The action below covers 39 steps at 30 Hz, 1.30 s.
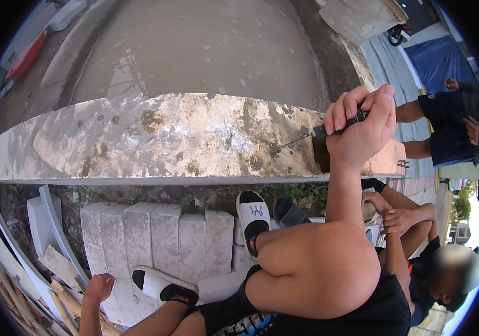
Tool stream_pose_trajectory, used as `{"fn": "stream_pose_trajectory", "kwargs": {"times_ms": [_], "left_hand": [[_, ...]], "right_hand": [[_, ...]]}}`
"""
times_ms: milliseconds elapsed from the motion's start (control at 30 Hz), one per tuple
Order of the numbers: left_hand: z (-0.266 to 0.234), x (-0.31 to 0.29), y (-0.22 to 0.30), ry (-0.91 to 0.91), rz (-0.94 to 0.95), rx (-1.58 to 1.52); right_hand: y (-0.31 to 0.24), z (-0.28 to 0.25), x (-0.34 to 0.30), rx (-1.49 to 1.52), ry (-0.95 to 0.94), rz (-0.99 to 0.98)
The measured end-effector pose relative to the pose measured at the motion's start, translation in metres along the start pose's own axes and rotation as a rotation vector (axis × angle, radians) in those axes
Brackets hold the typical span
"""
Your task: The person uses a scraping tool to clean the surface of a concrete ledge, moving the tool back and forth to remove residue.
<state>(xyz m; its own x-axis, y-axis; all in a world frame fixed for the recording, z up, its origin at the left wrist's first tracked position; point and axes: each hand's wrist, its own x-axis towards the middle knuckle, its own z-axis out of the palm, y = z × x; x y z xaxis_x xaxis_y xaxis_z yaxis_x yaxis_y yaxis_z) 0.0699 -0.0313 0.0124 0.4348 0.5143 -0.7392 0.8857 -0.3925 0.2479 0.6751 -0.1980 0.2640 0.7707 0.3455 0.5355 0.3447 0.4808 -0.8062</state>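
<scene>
My right hand [360, 126] is raised in front of a weathered concrete wall top [167, 137] and is closed around a dark-handled tool [329, 130]. The tool's thin metal tip points left and touches the stained wall face. My left hand [99, 287] is low at the bottom left, fingers curled into a loose fist with nothing in it, beside grey stone blocks [161, 238]. My bent knee fills the lower middle, and my feet in white and black slide sandals [253, 215] rest on the blocks.
A wet concrete slab [195, 50] lies beyond the wall. Another person [418, 246] crouches at my right, and a second person [446, 126] in dark clothes stands behind. White strips and wood scraps [43, 263] pile at the left. A blue tarp [438, 61] hangs at the upper right.
</scene>
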Motion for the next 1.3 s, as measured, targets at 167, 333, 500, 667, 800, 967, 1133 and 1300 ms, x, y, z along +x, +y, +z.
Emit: {"fn": "stream_pose_trajectory", "kwargs": {"times_ms": [167, 333, 500, 667, 800, 967, 1133, 1300], "left_hand": [[0.005, -0.007, -0.004, -0.042, -0.021, 0.09], [0.001, 0.001, -0.01, -0.019, 0.018, 0.04], [0.004, 0.002, -0.015, 0.001, -0.012, 0.026], [0.003, 0.003, -0.006, -0.014, 0.009, 0.076], [-0.001, 0.002, 0.009, -0.028, -0.01, 0.042], [0.004, -0.001, -0.009, -0.031, 0.011, 0.06], [0.002, -0.008, -0.001, -0.013, -0.021, 0.038], [0.003, -0.004, -0.003, -0.044, -0.003, 0.101]], "right_hand": [[-0.003, 0.014, -0.032, -0.252, -0.345, -0.274], [-0.001, 0.005, -0.003, 0.078, 0.112, 0.004], [-0.004, 0.016, -0.031, -0.226, -0.313, -0.336], [0.002, 0.008, -0.005, -0.172, -0.127, -0.087], [-0.003, 0.018, -0.03, -0.222, -0.212, -0.167], [0.001, 0.013, -0.003, -0.133, -0.042, -0.03], [-0.003, 0.016, -0.031, -0.314, -0.334, -0.272], [0.003, 0.011, -0.006, -0.154, -0.119, -0.069]]}}
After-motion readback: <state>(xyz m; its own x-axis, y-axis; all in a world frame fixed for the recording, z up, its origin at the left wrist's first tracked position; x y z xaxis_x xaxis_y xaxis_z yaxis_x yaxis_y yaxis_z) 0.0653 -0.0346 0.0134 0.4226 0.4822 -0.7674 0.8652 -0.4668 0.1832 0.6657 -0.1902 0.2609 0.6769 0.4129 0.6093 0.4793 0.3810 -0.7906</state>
